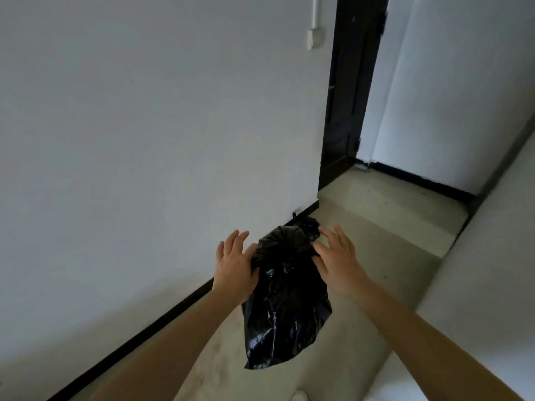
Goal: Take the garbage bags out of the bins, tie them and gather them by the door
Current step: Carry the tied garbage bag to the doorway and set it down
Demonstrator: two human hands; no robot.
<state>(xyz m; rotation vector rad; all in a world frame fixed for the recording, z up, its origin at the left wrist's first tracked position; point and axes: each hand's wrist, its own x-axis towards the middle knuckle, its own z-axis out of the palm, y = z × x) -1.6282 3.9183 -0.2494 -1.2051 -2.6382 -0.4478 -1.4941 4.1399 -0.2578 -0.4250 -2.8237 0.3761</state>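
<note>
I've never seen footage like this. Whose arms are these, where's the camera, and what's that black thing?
No machine here: a person wears a wide-angle camera on the head, looking forward and down, so you see their own arms. The left hand and right hand, fingers straight, touch either side of a black garbage bag with its top gathered. Whether the thumbs pinch it is unclear. A second black bag lies on the floor by the wall's baseboard, near a dark door.

White walls [144,125], beige floor [385,224], dark doorway [351,91]
</note>
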